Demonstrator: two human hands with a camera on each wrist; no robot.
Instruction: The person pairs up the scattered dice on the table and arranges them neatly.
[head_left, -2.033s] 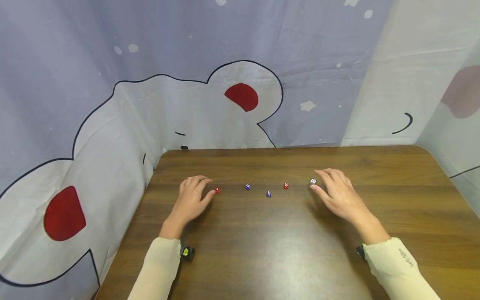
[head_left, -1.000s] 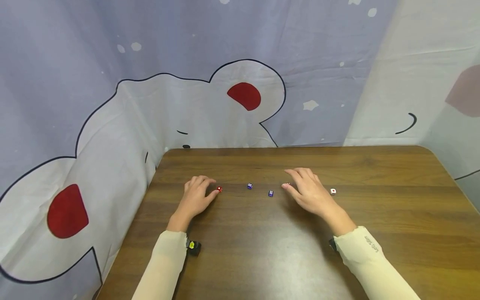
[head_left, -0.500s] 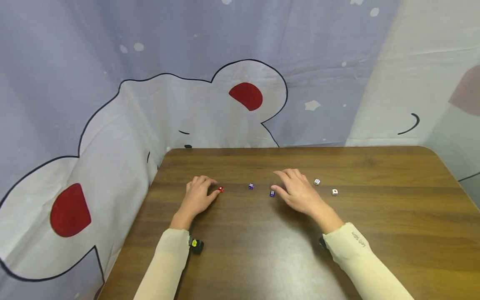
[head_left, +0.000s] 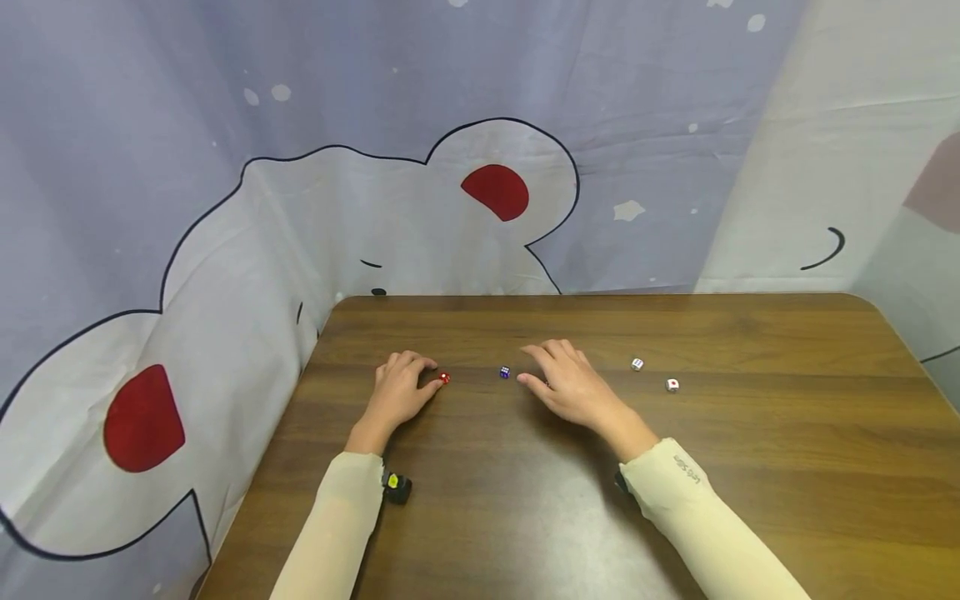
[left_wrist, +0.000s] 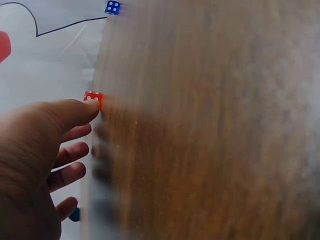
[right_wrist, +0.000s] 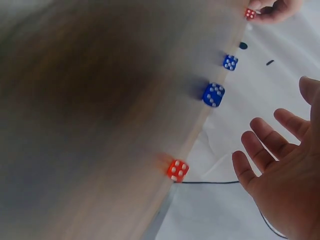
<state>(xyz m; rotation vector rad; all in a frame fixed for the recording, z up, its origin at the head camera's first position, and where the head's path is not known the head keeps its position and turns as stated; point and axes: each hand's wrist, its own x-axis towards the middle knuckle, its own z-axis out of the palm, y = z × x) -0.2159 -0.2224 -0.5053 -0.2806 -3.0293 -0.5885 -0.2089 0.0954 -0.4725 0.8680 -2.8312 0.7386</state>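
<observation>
My left hand (head_left: 401,387) stays at the left on the table, its thumb tip at a small red die (head_left: 445,378); in the left wrist view the thumb overlaps that red die (left_wrist: 91,94). My right hand (head_left: 573,387) is over the middle of the table, fingers spread and relaxed, with nothing held. A blue die (head_left: 505,372) lies just left of its thumb. The right wrist view has two blue dice, a farther one (right_wrist: 230,62) and a nearer one (right_wrist: 214,95), plus a second red die (right_wrist: 177,170), apart from the fingers. The head view hides the nearer blue and second red dice behind my right hand.
Two white dice lie right of my right hand, one farther back (head_left: 637,364) and one nearer (head_left: 672,385). The wooden table (head_left: 787,458) ends at a printed curtain (head_left: 637,150) behind and at both sides.
My right hand has moved left along the row of dice, uncovering the white dice on its right and covering a red and a blue die. The left hand has barely moved.
</observation>
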